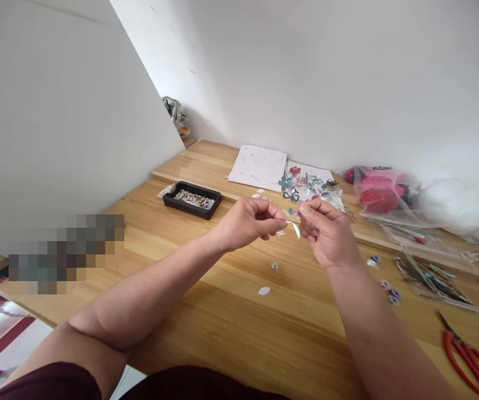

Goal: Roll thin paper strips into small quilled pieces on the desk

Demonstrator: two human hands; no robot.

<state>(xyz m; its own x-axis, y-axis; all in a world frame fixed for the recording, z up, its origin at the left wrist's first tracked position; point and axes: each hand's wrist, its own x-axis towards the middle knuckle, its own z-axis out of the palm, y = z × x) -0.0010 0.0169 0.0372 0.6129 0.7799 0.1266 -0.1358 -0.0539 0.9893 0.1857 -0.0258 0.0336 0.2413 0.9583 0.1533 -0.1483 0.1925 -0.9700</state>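
Observation:
Both my hands are raised over the wooden table point(231, 328), fingertips meeting. My left hand point(247, 222) is closed in a pinch on one end of a small shiny leaf-shaped petal point(296, 229). My right hand point(326, 230) is also pinched, its fingers closed on the same petal's other side. Under the hands lie a small round bead piece point(275, 266) and a white oval petal point(264, 290). Behind them is a pile of finished coloured flower and butterfly ornaments point(309, 186) on a white sheet.
A black tray of beads point(192, 199) sits at the back left. White paper sheets point(258, 166) lie by the wall. Plastic bags with pink material point(381, 191) and wires point(428, 275) are on the right. Red-handled pliers point(468, 358) lie at the right edge. A white board point(56, 122) stands left.

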